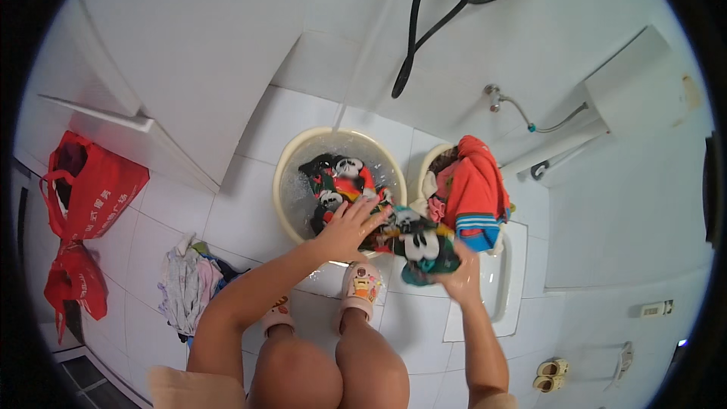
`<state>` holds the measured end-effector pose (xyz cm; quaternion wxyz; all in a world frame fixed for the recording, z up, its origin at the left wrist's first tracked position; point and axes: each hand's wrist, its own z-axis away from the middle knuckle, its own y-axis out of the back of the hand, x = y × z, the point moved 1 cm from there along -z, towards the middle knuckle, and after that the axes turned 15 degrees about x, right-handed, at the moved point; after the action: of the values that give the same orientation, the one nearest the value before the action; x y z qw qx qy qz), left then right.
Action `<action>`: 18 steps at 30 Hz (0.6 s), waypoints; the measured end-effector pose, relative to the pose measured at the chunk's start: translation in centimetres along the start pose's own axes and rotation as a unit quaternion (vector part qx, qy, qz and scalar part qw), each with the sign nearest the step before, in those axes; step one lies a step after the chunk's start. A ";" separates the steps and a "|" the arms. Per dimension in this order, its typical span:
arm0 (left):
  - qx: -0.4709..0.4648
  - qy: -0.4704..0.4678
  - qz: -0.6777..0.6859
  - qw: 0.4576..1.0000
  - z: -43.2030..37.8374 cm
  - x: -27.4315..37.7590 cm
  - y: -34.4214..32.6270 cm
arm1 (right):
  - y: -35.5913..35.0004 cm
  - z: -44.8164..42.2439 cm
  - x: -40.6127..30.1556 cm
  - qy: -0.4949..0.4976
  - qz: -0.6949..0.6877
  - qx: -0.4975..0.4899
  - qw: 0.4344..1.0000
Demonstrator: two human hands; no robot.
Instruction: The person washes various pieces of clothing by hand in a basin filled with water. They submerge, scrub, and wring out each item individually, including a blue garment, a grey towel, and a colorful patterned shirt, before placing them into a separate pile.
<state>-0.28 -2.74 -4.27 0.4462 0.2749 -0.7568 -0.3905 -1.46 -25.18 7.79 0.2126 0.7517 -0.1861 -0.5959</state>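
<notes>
A wet garment with a panda print [421,247] stretches from a cream plastic basin [282,167] out over the basin's right rim. My right hand [463,278] is closed around its outer end, to the right of the basin. Above the basin's lower right edge, my left hand [352,227] lies against the cloth with fingers spread; its palm side is hidden. More of the dark printed fabric [341,176] sits in the water in the basin. A thin stream of water [342,113] appears to run down into the basin from above.
Right of the basin, a second cream tub [427,167] is heaped with clothes, a red garment [477,182] on top. A squat toilet pan [502,284] lies beyond. Crumpled clothes [190,287] and red bags [108,193] are at left. A black hose [412,51] hangs above.
</notes>
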 end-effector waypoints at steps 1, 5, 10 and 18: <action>0.020 0.024 0.014 0.999 -0.7 0.0 0.5 | 0.4 -1.9 -3.7 0.053 0.051 0.004 0.997; 0.196 0.010 0.250 0.948 -5.8 1.4 6.5 | 1.5 -6.3 -12.7 0.233 -0.017 0.097 0.967; 0.124 0.078 0.511 0.847 -9.4 4.0 15.0 | 2.0 -9.5 -17.1 0.195 -0.208 0.224 0.932; 0.224 0.103 0.344 0.906 -7.5 -4.9 10.8 | -1.9 -12.2 -11.3 0.086 -0.004 0.054 0.995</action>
<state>7.89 4.21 4.73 0.5550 0.1290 -0.8218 -0.0019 8.03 -16.33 18.41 0.1845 0.8115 -0.1957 -0.5189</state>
